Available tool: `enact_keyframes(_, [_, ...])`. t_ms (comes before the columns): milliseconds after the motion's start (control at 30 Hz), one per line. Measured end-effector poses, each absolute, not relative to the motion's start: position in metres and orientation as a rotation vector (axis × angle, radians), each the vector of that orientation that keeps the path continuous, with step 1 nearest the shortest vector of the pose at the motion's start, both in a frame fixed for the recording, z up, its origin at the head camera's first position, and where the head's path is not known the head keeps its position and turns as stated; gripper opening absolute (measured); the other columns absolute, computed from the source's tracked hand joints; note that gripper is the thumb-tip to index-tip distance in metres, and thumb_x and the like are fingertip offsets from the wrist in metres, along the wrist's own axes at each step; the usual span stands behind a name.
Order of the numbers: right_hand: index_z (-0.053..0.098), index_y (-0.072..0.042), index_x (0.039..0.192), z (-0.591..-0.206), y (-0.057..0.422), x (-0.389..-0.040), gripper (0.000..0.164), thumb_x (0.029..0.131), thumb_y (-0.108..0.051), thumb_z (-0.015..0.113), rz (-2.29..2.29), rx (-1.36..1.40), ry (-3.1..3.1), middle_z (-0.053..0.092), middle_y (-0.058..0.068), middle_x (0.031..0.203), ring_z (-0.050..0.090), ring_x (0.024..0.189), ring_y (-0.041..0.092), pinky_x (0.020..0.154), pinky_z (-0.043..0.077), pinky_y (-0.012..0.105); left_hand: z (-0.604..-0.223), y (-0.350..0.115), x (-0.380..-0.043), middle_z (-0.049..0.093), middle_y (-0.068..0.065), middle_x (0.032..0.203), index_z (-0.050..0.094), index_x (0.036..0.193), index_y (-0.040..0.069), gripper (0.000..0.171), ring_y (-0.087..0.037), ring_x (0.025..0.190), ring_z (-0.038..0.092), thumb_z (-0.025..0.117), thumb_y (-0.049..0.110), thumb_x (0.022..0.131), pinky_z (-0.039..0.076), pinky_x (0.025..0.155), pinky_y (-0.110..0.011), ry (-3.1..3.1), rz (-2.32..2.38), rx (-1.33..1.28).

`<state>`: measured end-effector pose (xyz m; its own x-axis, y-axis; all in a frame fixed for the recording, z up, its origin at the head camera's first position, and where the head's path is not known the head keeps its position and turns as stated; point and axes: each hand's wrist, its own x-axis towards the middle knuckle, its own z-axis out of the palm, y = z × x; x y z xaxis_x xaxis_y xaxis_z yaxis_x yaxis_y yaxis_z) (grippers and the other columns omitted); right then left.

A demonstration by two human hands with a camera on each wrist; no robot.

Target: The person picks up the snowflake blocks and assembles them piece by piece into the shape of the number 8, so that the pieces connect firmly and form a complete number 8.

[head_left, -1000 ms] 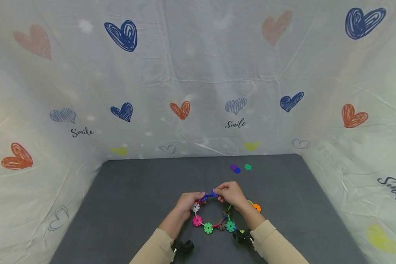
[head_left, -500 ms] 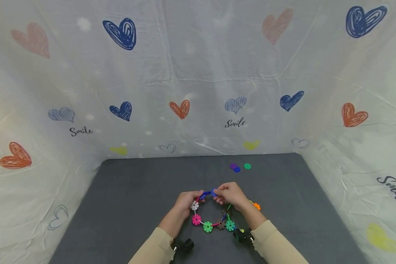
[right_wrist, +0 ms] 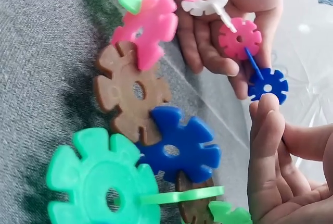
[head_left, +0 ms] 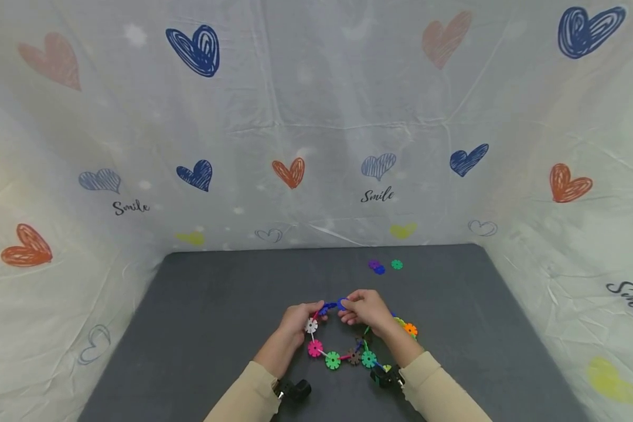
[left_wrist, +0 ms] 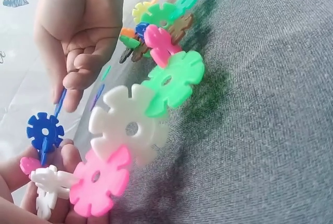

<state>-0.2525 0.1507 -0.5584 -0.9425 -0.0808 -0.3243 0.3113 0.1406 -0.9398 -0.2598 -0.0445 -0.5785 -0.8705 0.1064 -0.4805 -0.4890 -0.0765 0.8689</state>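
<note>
A chain of notched plastic discs, shaped like flowers, loops between my hands; its pink disc [head_left: 315, 348] and green disc [head_left: 333, 360] lie on the near side. My left hand [head_left: 297, 322] grips the chain's end beside a white disc [head_left: 311, 325], where a blue disc [left_wrist: 45, 132] is joined. Opposite it, my right hand [head_left: 368, 309] pinches another blue disc [head_left: 342, 304] between thumb and fingertips. In the left wrist view this disc appears edge-on, against the joined blue one. Whether the two are fully slotted together cannot be seen.
Loose purple [head_left: 374, 264], blue [head_left: 380, 270] and green [head_left: 397, 264] discs lie near the far edge of the dark grey table [head_left: 232, 305]. More chain, with an orange disc [head_left: 410, 329], runs under the right forearm. A heart-printed curtain [head_left: 316, 117] surrounds the table.
The right hand's blue disc has turned slightly and now shows more of its flat face. Both hands keep their hold and have shifted only slightly. The loose discs stay put.
</note>
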Motion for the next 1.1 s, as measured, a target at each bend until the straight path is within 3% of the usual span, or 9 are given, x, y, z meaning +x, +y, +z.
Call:
enact_keyframes(300, [0.070, 0.004, 0.103, -0.5573, 0.1533, -0.2588, 0.018, 0.099, -0.012, 0.064, -1.882, 0.204, 2.202, 0.073, 0.010, 0.076, 0.063, 0.060, 0.012, 0.058, 0.055, 0.028, -0.5758, -0.0438, -0.2669, 0.078, -0.009, 0.090, 0.071, 0.110, -0.007, 0.029, -0.009, 0.066, 0.071, 0.069, 0.018, 0.095, 0.057, 0.067, -0.023, 1.682, 2.056, -0.404])
enact_keyframes(600, [0.074, 0.003, 0.107, -0.5575, 0.1552, -0.2601, 0.019, 0.098, -0.012, 0.065, -1.797, 0.110, 2.264, 0.073, 0.007, 0.074, 0.061, 0.059, 0.011, 0.056, 0.050, 0.027, -0.5722, -0.0431, -0.2662, 0.078, -0.006, 0.085, 0.072, 0.107, -0.004, 0.028, -0.009, 0.065, 0.070, 0.072, 0.020, 0.094, 0.057, 0.066, -0.025, 1.708, 2.027, -0.448])
enact_keyframes(900, [0.074, 0.003, 0.102, -0.5602, 0.1495, -0.2575, 0.018, 0.096, -0.012, 0.068, -1.745, 0.026, 2.396, 0.073, 0.007, 0.069, 0.063, 0.055, 0.011, 0.054, 0.050, 0.024, -0.5761, -0.0416, -0.2638, 0.072, 0.001, 0.069, 0.074, 0.097, -0.001, 0.024, -0.010, 0.065, 0.068, 0.074, 0.022, 0.092, 0.052, 0.066, -0.024, 1.802, 1.979, -0.395])
enact_keyframes(1100, [0.073, 0.004, 0.110, -0.5611, 0.1484, -0.2567, 0.025, 0.098, -0.017, 0.067, -1.741, -0.010, 2.361, 0.074, 0.010, 0.073, 0.066, 0.057, 0.014, 0.052, 0.050, 0.025, -0.5797, -0.0450, -0.2620, 0.074, -0.004, 0.075, 0.075, 0.100, -0.002, 0.025, -0.010, 0.066, 0.067, 0.074, 0.022, 0.091, 0.052, 0.067, -0.025, 1.863, 1.948, -0.364])
